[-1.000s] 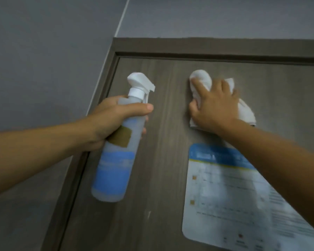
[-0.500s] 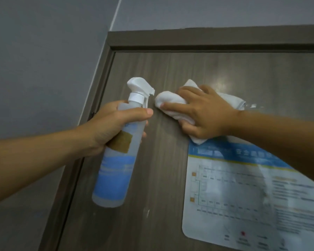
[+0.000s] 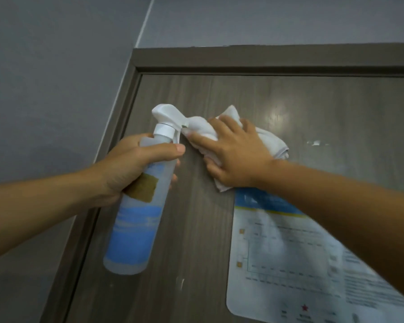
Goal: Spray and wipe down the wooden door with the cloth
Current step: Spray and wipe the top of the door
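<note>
I am looking up at a grey painted wall (image 3: 56,89) that is filling the left side and top of the view, with a thin pale line running up its corner. Below it, a wooden door (image 3: 196,229) with dark grey-brown grain is taking up most of the frame, and a darker door frame (image 3: 266,58) is bordering it along the top and down the left edge. A soft patch of light is reflecting off the door panel near its upper middle, and a few small pale marks are showing to the right of the cloth.

A laminated notice (image 3: 289,264) with a blue header band is sitting flat on the door at lower right; its print is too blurred for me to read.

My left hand (image 3: 131,169) is wrapping closed around a translucent spray bottle (image 3: 135,220) with a blue label, holding it in front of the door's left side with its white trigger head uppermost. I cannot tell whether the bottle is touching the door.

My right hand (image 3: 233,155) is pressing a bunched white cloth (image 3: 273,143) flat against the door just above the notice, fingers spread over it. The cloth's left end is lying right beside the bottle's nozzle.
</note>
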`<state>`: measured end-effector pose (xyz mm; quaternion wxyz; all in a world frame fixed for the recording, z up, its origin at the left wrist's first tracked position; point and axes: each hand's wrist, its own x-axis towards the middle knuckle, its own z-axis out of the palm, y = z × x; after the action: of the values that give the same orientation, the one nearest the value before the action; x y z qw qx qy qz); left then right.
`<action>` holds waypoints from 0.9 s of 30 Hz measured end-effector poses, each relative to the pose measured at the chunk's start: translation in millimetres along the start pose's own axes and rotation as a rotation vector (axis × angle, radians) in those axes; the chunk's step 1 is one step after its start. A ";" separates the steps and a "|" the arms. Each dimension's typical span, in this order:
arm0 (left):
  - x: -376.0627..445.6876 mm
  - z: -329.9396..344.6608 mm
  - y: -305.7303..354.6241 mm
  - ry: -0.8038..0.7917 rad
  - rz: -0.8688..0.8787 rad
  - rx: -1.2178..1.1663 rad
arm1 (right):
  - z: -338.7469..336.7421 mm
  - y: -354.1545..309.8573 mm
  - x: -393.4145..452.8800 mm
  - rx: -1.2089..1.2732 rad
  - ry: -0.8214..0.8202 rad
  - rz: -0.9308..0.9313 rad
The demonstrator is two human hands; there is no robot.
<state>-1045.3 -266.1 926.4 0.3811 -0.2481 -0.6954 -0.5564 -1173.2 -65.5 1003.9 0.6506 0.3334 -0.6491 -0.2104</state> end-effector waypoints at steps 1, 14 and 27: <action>0.9 -1.4 -0.4 -0.005 -0.001 -0.003 | -1.4 12.5 -1.3 -0.009 -0.001 -0.021; 9.1 7.3 1.1 0.010 0.009 -0.127 | -6.3 3.1 28.1 -0.006 0.026 0.404; 5.6 24.8 4.1 -0.075 0.002 -0.109 | -10.0 45.2 18.5 0.011 0.027 0.660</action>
<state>-1051.7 -241.6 931.1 0.3414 -0.2898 -0.6776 -0.5834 -1169.4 -45.7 1049.6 0.6903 0.1114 -0.7147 0.0197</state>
